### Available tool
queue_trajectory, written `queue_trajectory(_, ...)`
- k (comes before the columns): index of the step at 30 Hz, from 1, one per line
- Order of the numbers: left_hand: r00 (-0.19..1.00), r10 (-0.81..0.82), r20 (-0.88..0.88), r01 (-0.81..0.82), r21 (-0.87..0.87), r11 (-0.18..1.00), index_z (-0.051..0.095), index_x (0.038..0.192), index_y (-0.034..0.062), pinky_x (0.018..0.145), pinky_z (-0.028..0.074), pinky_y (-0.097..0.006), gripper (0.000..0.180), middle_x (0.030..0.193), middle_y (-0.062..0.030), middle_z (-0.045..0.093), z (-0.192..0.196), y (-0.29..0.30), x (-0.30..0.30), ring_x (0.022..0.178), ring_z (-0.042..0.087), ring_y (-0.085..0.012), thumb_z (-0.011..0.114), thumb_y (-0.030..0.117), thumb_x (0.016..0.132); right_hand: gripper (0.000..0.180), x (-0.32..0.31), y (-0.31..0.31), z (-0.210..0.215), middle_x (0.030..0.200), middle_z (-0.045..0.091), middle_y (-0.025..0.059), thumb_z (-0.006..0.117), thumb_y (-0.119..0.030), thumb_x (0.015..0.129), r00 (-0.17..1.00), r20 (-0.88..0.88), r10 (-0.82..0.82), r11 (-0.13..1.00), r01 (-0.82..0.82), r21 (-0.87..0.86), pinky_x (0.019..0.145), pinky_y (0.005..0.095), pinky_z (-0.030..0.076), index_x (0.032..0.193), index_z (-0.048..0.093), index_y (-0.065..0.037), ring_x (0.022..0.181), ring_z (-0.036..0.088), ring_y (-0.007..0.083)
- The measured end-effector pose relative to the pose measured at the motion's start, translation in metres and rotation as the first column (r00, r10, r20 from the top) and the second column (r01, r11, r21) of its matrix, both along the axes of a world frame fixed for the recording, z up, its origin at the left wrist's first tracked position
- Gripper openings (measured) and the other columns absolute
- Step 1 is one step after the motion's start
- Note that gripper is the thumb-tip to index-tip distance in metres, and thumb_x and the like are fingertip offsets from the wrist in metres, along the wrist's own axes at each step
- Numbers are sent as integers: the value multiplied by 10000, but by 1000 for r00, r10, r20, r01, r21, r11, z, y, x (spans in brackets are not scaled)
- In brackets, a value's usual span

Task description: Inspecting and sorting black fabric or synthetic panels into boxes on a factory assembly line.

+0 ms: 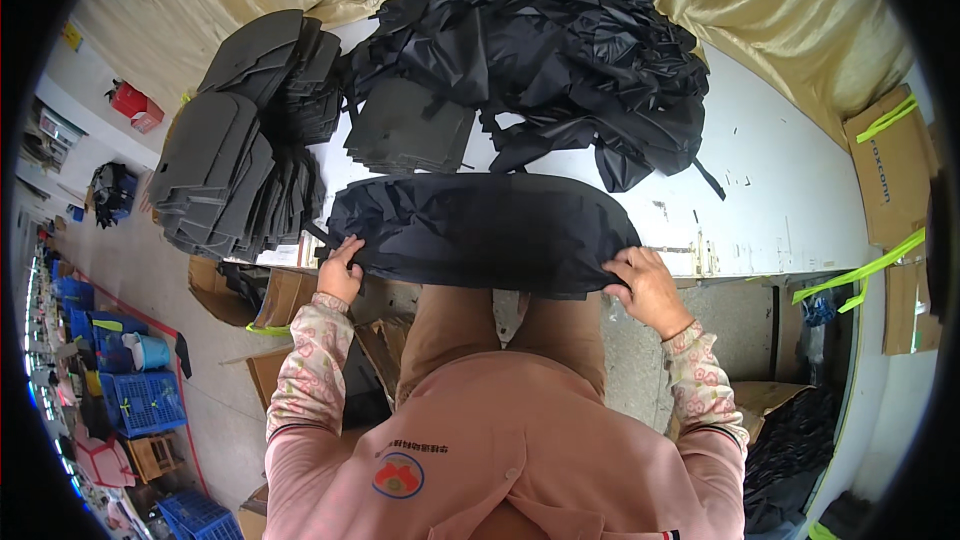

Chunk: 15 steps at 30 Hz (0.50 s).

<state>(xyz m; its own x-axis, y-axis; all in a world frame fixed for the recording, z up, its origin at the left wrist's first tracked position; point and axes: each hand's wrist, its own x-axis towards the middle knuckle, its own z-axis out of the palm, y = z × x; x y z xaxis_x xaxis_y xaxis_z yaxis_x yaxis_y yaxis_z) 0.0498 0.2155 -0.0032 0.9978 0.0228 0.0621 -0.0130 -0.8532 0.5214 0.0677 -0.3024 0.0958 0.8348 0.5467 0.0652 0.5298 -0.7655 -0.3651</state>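
Note:
A long black fabric piece (480,230) with rounded ends lies across the front edge of the white table, its near side hanging a little over my lap. At its left end my left hand (341,272) is closed on the near corner, beside a thin black strap. My right hand (645,286) pinches the right end, thumb underneath and fingers on top. The cloth is stretched fairly smooth in the middle and creased toward the left. Just behind it sits a small stack of dark grey foam-like sheets (410,128).
A large heap of black fabric (540,50) fills the table's back. Stacks of dark grey rounded panels (215,165) stand at the left. Cardboard boxes (890,170) are on the right, and blue crates (140,405) on the floor at left. Black material lies in a carton (795,440) lower right.

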Motion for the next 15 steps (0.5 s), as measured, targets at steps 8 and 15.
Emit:
queue_trajectory(8,1000,-7,11,10,-335,942,496,1329,97,1065,321,-329,572,1449,-161,389,43,-17,-6,1332,388,-278,655,67,780,770,5,59,-26,1457,343,148,721,-323,742,950,-17,311,948,-312,-60,1126,460,224,1379,396,-37,1375,275,313)
queue_trajectory(15,845,-415,336,425,47,904,554,1245,29,1008,389,-393,539,1383,-174,461,133,-88,0,1211,493,-357,673,101,725,674,34,91,5,1425,400,170,639,-353,846,963,-71,258,966,-259,-1,1132,446,186,1377,397,-16,1407,210,323)
